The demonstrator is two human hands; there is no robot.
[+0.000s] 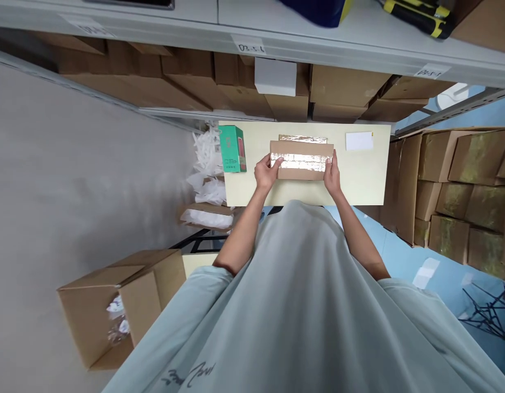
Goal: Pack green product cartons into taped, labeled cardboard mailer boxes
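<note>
Lying flat, taped box between both grips.

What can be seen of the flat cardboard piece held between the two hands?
The flat cardboard piece is brown, long and low, lying flat on the pale yellow table. A shiny band, apparently clear tape or film, runs along its length and catches the light. A second glossy strip shows just behind its far edge. The left hand grips its left end, thumb on top; the right hand holds its right end. A green box stands apart to its left.
</note>
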